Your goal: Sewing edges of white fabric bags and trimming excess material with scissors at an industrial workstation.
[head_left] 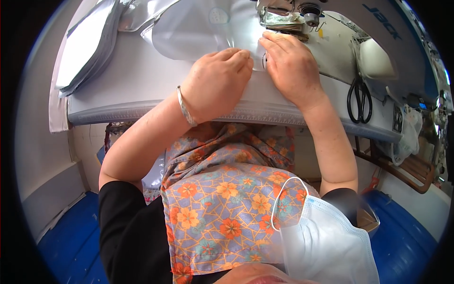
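A translucent plastic sheet point(189, 33) lies on the white sewing table, its near edge curved. My left hand point(218, 81) is closed at the sheet's near right part, with the fingers curled and their tips pressed together on it. Close by on the right, my right hand point(294, 66) has its fingers bent and pressed together at the sheet's right edge, just in front of the sewing machine's needle area point(283, 19). A small dark-edged bit of the sheet shows between the hands. The fingertips' undersides are hidden.
A stack of plastic pieces point(90, 45) lies at the far left. Black-handled scissors point(360, 100) rest right of my right hand, below the machine arm point(402, 42). A ruler strip point(137, 113) runs along the table's front edge. A clear bag point(407, 135) hangs at the right.
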`<state>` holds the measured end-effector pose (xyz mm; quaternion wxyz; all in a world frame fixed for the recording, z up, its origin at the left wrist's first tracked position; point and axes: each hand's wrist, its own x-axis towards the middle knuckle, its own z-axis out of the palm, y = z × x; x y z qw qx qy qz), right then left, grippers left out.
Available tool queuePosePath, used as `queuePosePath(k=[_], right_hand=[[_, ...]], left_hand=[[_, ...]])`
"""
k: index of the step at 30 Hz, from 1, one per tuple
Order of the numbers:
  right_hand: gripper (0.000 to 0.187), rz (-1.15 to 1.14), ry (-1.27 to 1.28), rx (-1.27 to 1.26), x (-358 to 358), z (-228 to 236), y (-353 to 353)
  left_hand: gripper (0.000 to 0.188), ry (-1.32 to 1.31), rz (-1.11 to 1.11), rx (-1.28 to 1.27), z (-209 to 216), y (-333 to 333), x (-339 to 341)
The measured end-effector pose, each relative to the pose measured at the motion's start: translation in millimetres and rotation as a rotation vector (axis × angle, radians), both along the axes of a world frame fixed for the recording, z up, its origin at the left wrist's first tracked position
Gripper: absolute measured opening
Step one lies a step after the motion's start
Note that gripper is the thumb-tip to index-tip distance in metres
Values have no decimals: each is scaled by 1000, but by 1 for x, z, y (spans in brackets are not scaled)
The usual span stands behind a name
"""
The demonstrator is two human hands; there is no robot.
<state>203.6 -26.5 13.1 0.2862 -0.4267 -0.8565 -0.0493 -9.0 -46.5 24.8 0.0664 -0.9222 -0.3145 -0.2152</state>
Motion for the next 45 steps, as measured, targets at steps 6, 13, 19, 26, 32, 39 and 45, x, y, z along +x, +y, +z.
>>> queuePosePath(k=[6, 13, 19, 26, 32, 39, 45], right_hand=[[30, -3, -26, 37, -1, -1, 0], [36, 1, -31, 3, -6, 2, -2], [42, 1, -34, -54, -3, 1, -4], [41, -1, -13, -64, -2, 2, -5], [41, -10, -19, -53, -1, -2, -3], [40, -25, -6, -35, 0, -6, -4], [36, 27, 49, -38, 2, -6, -3]], left_hand=[[31, -59, 16, -66, 2, 29, -4], [30, 25, 84, 44, 3, 68, -35], [20, 362, 419, -125, 4, 99, -99], [20, 430, 362, 288, 3, 78, -111], [12, 512, 350, 265, 8, 56, -104], [5, 684, 145, 83, 42, -6, -64], [6, 574, -203, -170, 50, -59, -6]])
